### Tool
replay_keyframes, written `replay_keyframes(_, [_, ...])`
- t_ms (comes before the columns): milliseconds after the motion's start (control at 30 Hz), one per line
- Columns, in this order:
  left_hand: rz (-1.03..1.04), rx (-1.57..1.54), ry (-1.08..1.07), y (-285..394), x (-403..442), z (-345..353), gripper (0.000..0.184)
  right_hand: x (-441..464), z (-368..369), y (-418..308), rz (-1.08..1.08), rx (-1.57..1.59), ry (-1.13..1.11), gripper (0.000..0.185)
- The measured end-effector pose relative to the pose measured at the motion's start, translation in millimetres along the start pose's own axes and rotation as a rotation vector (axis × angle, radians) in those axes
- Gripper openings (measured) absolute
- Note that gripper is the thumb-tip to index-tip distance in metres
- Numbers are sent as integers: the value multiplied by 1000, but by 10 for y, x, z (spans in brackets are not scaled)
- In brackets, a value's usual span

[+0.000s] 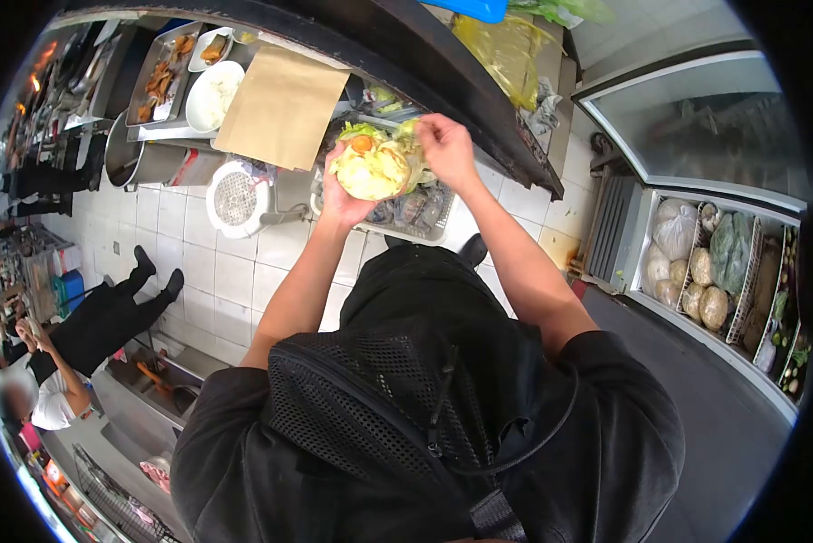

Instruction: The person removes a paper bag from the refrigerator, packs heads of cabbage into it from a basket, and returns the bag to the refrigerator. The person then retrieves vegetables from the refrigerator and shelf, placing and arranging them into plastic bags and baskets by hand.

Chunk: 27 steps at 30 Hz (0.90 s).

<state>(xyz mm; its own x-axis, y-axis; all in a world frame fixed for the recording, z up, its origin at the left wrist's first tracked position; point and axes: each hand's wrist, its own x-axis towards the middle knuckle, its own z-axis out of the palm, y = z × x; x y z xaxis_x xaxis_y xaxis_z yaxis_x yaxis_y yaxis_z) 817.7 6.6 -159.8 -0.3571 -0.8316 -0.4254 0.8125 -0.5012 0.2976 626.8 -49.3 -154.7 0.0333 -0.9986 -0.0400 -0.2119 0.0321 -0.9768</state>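
Note:
A pale yellow-green head of lettuce [370, 174] rests in my left hand [344, 201], which is curled around its side and underside. On its top shows a round orange-brown patch that looks like the cut stem. My right hand [450, 152] is at the upper right of the head, fingers bent and pinched at the edge of a lettuce leaf [409, 136]. Below both hands stands a pale plastic crate [435, 231] with dark, wrapped-looking contents I cannot make out.
Left of the crate are a sheet of brown paper [284, 107], a white bowl [194, 107], a metal tray [137, 116] and a white stool [216, 204]. An open fridge [639, 235] holds bagged produce at right. A person [76, 348] stands at left.

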Motion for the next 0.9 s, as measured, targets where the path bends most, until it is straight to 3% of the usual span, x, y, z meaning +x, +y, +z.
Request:
replay_keyframes(33, [-25,-49,-16,13,-22,-45,72,34,-48,64,0,2,-4,13])
replay_keyframes(100, [-49,-97,-29,29,-60,-88,75,79,-134,224,1,-280,-24,17])
replay_keyframes(133, [-50,-108,-17,30,-71,-82,76,117,-159,493,-47,-399,-159,26])
replay_keyframes(233, [-38,-108,36,11,-72,-105,74,13,-87,637,-173,-457,-282,34])
replay_keyframes(267, [-22,-93,77,13,-60,-117,72,-2,-55,644,-51,-329,-308,38])
replay_keyframes(400, [8,-60,63,-38,-33,-251,68,-277,175,10,36,-5,-369,39])
replay_keyframes(467, [72,-15,57,-80,40,-285,65,-377,275,-114,-198,-234,-251,29])
replay_keyframes(567, [84,-18,67,-87,-4,-267,64,-333,327,-4,-380,-294,-184,23])
replay_keyframes(633, [93,-33,72,-108,-61,-224,65,-296,324,-12,-377,-275,-194,19])
replay_keyframes(733, [115,-66,74,-99,-114,-158,67,-175,277,57,-367,-237,-177,16])
replay_keyframes(800, [135,-180,58,-37,-177,-181,77,-109,256,269,-59,46,-35,14])
replay_keyframes(833, [138,-181,60,-2,-187,-230,77,-76,228,402,-59,47,-40,14])
replay_keyframes(900, [71,-225,-177,60,-183,-331,85,-11,135,654,60,130,68,15])
